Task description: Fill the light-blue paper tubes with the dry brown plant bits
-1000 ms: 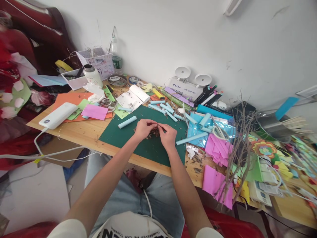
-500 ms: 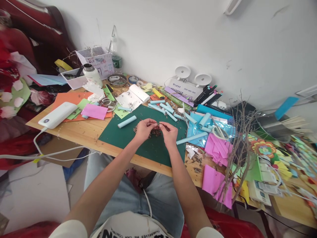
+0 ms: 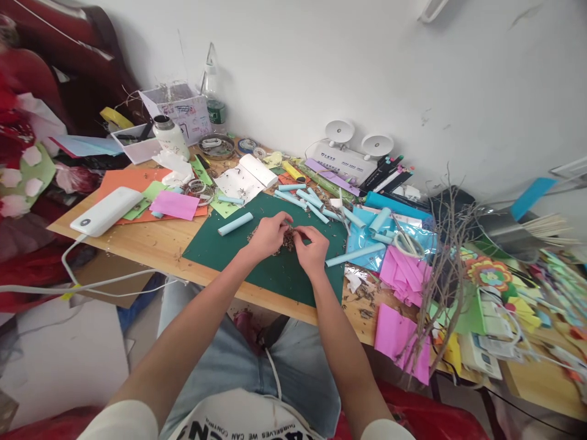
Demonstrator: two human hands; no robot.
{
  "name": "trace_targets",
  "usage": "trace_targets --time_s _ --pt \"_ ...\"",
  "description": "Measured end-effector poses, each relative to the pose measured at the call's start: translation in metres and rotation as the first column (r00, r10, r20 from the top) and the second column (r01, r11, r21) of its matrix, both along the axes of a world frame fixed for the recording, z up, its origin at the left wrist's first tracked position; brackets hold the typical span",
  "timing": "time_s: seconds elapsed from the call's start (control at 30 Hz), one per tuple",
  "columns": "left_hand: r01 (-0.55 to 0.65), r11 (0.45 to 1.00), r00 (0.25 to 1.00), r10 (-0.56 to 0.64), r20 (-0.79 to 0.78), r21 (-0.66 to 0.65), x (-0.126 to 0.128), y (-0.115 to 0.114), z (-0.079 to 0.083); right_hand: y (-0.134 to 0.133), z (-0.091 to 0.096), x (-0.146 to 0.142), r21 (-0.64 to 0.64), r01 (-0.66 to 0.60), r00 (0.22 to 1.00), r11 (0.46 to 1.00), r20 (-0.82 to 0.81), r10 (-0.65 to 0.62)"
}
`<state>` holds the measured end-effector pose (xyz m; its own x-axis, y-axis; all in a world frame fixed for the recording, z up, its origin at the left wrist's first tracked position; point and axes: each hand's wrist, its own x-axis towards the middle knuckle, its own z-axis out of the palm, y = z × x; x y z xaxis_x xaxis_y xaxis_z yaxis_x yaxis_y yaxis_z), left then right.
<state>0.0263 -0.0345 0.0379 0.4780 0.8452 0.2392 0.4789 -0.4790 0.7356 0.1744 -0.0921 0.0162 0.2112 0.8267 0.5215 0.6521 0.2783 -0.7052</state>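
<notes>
Closest in, the person's lap in pale jeans [image 3: 229,360] sits under the edge of the wooden table [image 3: 151,244], and both bare forearms reach forward over it. The left hand [image 3: 267,234] and the right hand [image 3: 314,246] meet on the dark green cutting mat [image 3: 220,253], knuckles up. Each hand's fingers are curled and drawn in tight, with the tips pinching into a heap of brown scraps [image 3: 288,239] that lies on the mat between the two hands. Which single piece they grip is too small to tell.

Just left of the left hand, a light blue paper roll [image 3: 235,224] lies alone on the mat. More light blue rolls [image 3: 308,201] are scattered along the mat's far edge. Right of the right hand, a longer blue roll [image 3: 354,255] lies across the mat's corner, beside a stack of pink paper sheets [image 3: 403,273] and a bundle of bare twigs [image 3: 443,263] that stands up at the table's right.

Farther left, a white power bank [image 3: 106,211] with its cable rests on the table near a pink sheet [image 3: 175,205] on orange paper [image 3: 131,181]. At the back, against the white wall, stand a white flask [image 3: 169,135], a clear plastic box [image 3: 177,110] and a white twin-headed lamp [image 3: 353,146].
</notes>
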Motion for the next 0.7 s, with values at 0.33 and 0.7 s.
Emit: trace_targets --time_s 0.33,0.7 --pt "0.179 0.979 0.983 -0.176 -0.043 0.094 -0.015 0.019 -0.009 0.007 -0.009 0.005 -0.139 0.023 1.000 0.990 -0.012 -0.025" --pt "-0.010 0.998 0.963 0.028 -0.269 0.068 -0.023 -0.007 -0.005 0.002 -0.002 0.000 -0.102 -0.005 0.989 0.995 0.146 0.020"
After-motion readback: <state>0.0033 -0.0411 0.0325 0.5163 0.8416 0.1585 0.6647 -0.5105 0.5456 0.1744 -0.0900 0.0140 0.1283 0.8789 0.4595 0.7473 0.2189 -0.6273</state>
